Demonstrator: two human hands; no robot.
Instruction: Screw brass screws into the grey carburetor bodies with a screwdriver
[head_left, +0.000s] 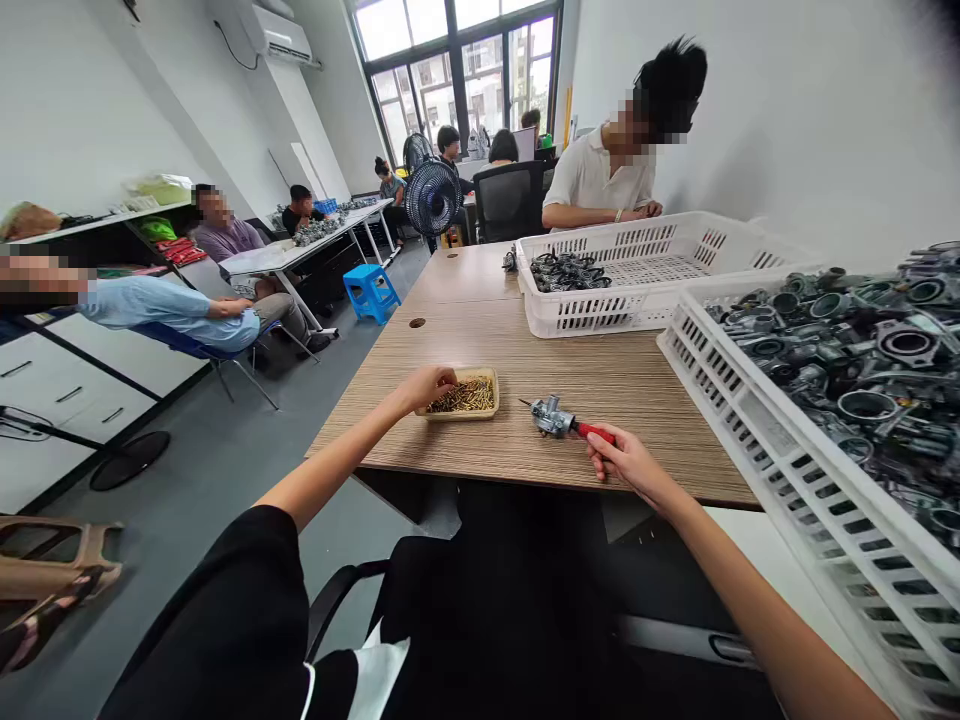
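Note:
My left hand (429, 389) reaches over a small beige tray (496, 395). Its fingers are bent together at a pile of small brass parts (469, 394); whatever is between the fingertips is hidden. My right hand (626, 460) is closed around the red handle of a screwdriver (598, 433). Beyond the handle a silvery metal carburetor body (553, 417) lies on the table, and a thin dark tip sticks out past its far left side. The screwdriver's shaft seems to run through or behind the carburetor; I cannot tell which.
A white slotted crate (757, 400) heaped with carburetor bodies (870, 370) stands at the right. Behind it, another white crate (592, 318) holds dark metal parts (566, 270). Across the wooden table (465, 320) sits a co-worker (607, 175) in a white shirt.

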